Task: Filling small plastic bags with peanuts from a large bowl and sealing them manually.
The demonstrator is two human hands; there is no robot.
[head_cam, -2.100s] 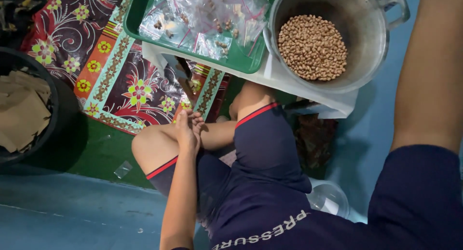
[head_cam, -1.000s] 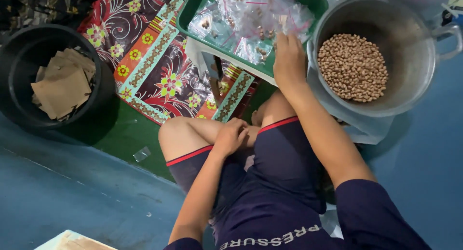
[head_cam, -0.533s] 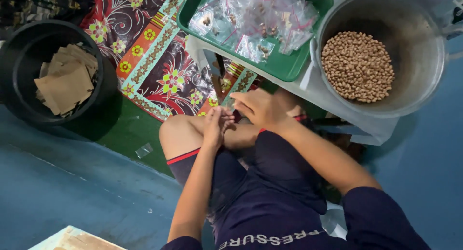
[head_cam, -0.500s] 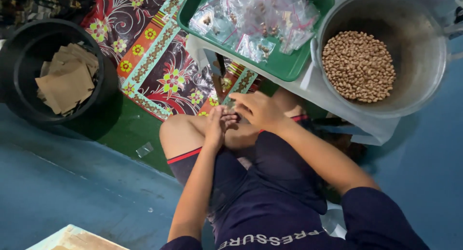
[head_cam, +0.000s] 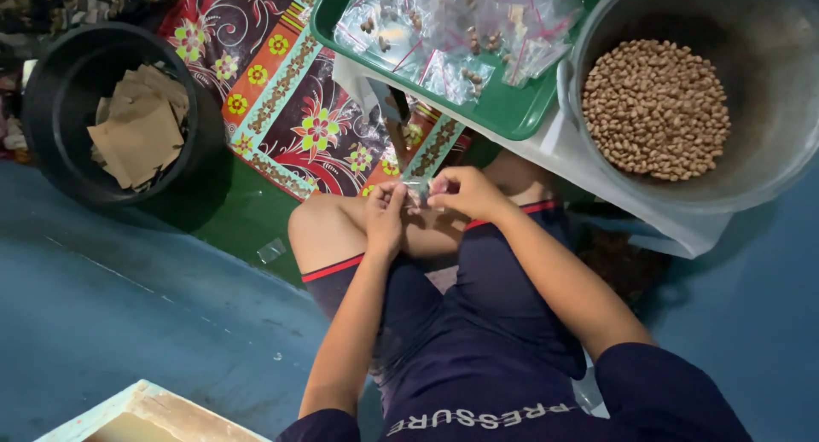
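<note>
Your left hand and right hand pinch a small clear plastic bag between them above your knees. Just beyond lies the green plastic tray of filled bags; right of it, the grey metal pot of peanuts.

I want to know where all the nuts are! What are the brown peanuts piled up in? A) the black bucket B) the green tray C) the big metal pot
C: the loose peanuts lie heaped inside the big metal pot, while the black bucket holds only brown paper pieces and the green tray holds small clear bags.
</note>
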